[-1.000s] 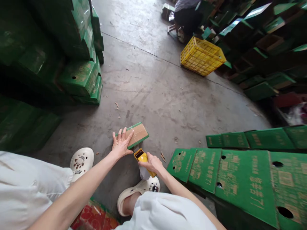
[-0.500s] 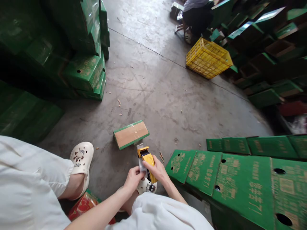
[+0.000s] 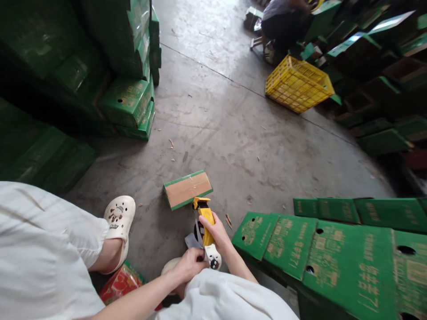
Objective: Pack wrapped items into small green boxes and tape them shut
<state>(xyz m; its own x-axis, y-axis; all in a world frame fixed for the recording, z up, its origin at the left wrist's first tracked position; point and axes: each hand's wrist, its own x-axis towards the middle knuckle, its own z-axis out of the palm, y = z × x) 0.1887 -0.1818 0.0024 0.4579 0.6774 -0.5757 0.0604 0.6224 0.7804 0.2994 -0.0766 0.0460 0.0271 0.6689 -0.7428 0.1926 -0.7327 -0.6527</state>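
Observation:
My right hand (image 3: 219,234) is wrapped round a yellow tape dispenser (image 3: 208,218), whose head points away from me. A pale strip of tape (image 3: 199,232) runs along its left side toward my left hand (image 3: 189,266). My left hand is closed, fingers pinched together close to my right knee, and the strip seems to end in them. Just beyond the dispenser's head, a green-edged cardboard box (image 3: 188,190) lies on the floor with its brown face up and clear tape across it. Part of a white clog (image 3: 213,257) shows below the dispenser.
Green printed cartons (image 3: 336,253) stand in rows at my right. More green cartons (image 3: 125,100) are stacked at the left. A yellow plastic crate (image 3: 296,84) sits farther off, near a crouching person (image 3: 283,22). By my left clog (image 3: 120,222) is a red patterned box (image 3: 120,284).
My left hand has moved down toward my knee, away from the dispenser, and a longer strip of tape now shows between them. The view has shifted slightly left.

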